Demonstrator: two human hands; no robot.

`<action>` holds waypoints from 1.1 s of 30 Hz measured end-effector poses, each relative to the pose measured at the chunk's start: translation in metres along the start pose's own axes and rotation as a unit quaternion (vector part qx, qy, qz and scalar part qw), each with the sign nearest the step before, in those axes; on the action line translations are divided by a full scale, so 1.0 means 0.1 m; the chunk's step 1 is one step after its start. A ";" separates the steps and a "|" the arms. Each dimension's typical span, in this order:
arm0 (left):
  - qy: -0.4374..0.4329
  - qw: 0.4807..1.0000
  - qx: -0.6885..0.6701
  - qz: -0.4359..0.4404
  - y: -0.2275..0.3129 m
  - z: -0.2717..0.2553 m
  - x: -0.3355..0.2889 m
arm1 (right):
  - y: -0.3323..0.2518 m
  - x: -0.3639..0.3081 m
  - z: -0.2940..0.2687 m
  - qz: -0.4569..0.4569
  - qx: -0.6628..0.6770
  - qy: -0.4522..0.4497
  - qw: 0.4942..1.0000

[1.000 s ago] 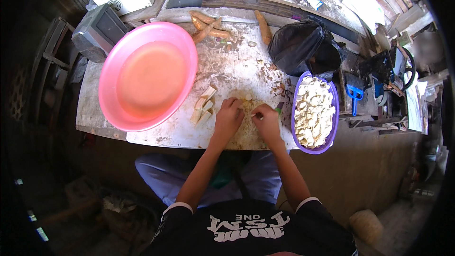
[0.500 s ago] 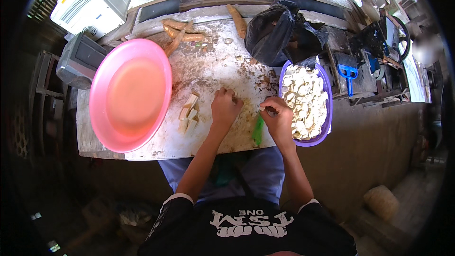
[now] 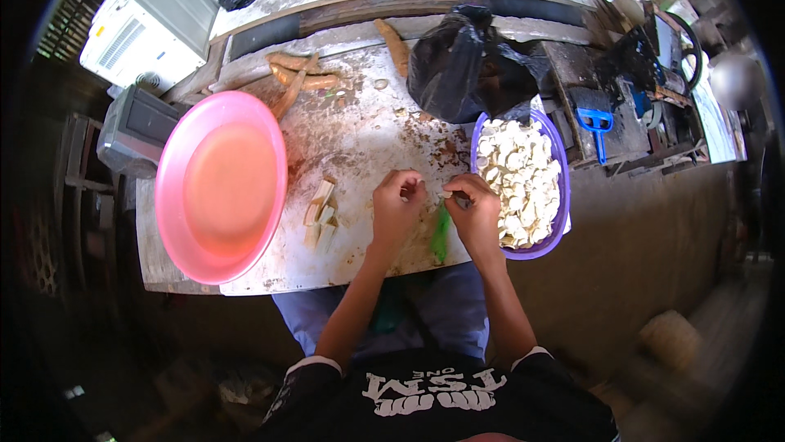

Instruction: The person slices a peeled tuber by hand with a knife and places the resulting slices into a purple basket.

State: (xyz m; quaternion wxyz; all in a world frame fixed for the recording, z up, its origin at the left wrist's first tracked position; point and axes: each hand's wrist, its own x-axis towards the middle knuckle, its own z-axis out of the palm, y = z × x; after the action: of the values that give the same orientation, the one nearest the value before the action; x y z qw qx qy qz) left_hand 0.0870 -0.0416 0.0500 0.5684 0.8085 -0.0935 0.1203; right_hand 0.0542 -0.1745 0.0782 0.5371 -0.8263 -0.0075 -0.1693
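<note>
Above the table, my left hand [image 3: 396,201] is closed in a pinch, its thumb and forefinger curled into a ring. What lies in it, if anything, is too small to make out. Close to its right, my right hand [image 3: 476,209] pinches a small pale piece [image 3: 446,194] at the fingertips. Under the right fingers is a bright green object [image 3: 441,237], blurred, its kind unclear. Several peeled root sticks [image 3: 320,215] lie to the left of my left hand. By my right hand stands a purple basin [image 3: 566,197] heaped with pale cut root pieces [image 3: 517,184].
A large pink basin [image 3: 166,205] with cloudy liquid stands at the left. Long brown unpeeled roots [image 3: 304,80] and a black plastic bag [image 3: 450,70] lie at the table's far side. A blue-handled brush [image 3: 599,127] rests at the right. Scraps dirty the tabletop [image 3: 352,135].
My left hand has turned and moved slightly right and down, closer to my right hand. The right hand keeps its pinch. The whole view has shifted a little.
</note>
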 end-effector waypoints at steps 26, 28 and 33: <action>-0.053 0.986 0.158 0.007 0.02 -0.44 -0.30 | -0.06 -0.24 0.12 -0.001 -0.036 -0.120 0.992; -0.036 0.985 0.167 -0.017 -0.05 -0.55 -0.36 | 0.05 -0.23 0.23 -0.043 -0.101 -0.168 0.980; -0.032 0.983 0.171 -0.062 -0.16 -0.66 -0.45 | 0.30 -0.16 0.39 -0.083 -0.264 -0.212 0.937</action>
State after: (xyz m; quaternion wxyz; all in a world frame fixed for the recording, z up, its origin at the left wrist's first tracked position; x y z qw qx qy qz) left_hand 0.0432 0.0265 0.0436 0.4249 0.9015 -0.0393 0.0728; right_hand 0.0556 -0.1497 0.0329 0.2693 -0.9516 -0.1448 -0.0302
